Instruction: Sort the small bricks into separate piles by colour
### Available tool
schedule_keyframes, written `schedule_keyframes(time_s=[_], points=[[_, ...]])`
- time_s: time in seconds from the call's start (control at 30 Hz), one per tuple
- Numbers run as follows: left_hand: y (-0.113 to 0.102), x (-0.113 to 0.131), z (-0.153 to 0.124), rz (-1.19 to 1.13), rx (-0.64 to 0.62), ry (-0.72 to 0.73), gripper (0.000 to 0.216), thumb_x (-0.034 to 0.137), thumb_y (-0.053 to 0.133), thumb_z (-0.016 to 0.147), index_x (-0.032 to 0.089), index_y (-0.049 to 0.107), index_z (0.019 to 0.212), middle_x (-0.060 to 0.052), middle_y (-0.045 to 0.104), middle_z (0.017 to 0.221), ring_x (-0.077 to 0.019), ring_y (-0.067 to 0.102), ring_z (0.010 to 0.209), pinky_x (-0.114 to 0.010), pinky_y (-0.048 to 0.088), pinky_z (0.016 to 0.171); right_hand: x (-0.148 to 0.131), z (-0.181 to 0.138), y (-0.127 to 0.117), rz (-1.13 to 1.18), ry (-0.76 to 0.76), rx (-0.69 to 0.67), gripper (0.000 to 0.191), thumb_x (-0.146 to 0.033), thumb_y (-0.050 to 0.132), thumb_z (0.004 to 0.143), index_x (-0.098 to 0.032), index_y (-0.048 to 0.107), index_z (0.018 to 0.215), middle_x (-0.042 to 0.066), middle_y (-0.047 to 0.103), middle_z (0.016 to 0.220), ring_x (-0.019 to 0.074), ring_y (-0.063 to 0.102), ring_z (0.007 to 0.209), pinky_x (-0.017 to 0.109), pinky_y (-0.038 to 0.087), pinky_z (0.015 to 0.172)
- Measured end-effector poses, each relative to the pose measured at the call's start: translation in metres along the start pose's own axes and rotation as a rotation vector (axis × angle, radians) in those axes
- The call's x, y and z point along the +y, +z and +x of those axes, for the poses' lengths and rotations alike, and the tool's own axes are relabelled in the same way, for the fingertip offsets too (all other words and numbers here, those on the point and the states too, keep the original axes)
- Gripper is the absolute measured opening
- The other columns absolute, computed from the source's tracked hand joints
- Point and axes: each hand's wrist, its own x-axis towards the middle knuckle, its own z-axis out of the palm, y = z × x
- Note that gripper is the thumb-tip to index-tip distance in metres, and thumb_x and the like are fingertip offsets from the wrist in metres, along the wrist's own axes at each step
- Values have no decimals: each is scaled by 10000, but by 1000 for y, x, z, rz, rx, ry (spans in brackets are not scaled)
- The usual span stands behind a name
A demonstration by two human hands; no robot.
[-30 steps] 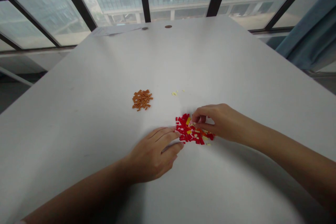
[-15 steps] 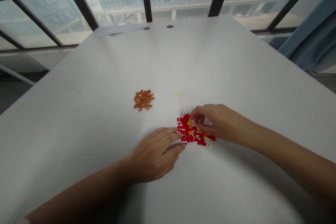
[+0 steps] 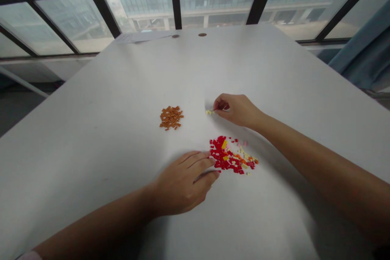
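My left hand (image 3: 185,180) lies flat on the table, fingers stretched out. Its fingertips touch the left edge of a mixed pile of small toy bricks (image 3: 223,163), mostly red, with yellow, orange, pink and pale yellow ones toward the right. Beyond that pile, my right hand (image 3: 234,109) is closed in a pinch low over the table. The pinching fingertips are right beside a small group of pale yellow bricks (image 3: 209,112). Whatever sits between thumb and finger is too small and hidden to make out.
A heap of brown-orange bricks (image 3: 171,118) lies left of the pale yellow ones. On the white table (image 3: 106,138), paper sheets (image 3: 143,37) and two round dark discs (image 3: 202,35) are at the far edge. Windows stand behind, and a blue curtain (image 3: 362,48) hangs at right.
My right hand has moved away from the mixed pile to the pale yellow bricks, uncovering the pile's right side. My left hand stays at the pile's edge. The view has shifted slightly.
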Motion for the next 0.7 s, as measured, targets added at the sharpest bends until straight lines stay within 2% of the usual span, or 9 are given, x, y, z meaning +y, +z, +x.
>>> schedule_keyframes(time_s=[0.17,0.33,0.43,0.57,0.7], points=[[2,-1,-2,-11,-4,-1,240,104,502,884,100,645,1077,-138,705,1117,-253,640,1100,-425,540,976,3,-18,-8,18,-94,57,64,-198,589,761,-205,638,801,10,728,788,161,679,725,284,514,721],[3,-1,-1,-9,-22,0,245,110,496,889,104,643,1085,-135,705,1116,-255,643,1092,-431,545,968,-4,-55,-19,97,-195,-178,83,-223,586,785,-233,662,817,-12,730,775,145,673,705,262,513,686],[2,0,0,-5,-14,6,244,115,499,886,104,642,1084,-135,704,1115,-256,642,1091,-429,549,962,-9,-71,-18,87,-179,-251,84,-211,593,785,-234,664,823,-13,730,774,142,667,689,256,507,658],[2,1,2,-4,-11,13,238,113,504,882,96,642,1075,-140,702,1107,-259,648,1067,-437,551,957,-14,-79,-15,72,-151,-281,108,-163,585,779,-232,662,810,-11,721,749,136,646,638,247,487,606],[1,1,3,0,-4,11,239,109,494,885,103,642,1073,-130,707,1097,-254,651,1058,-431,553,953,-15,-81,-15,102,-195,-224,113,-140,578,780,-220,657,795,-4,718,757,138,650,659,250,487,624]])
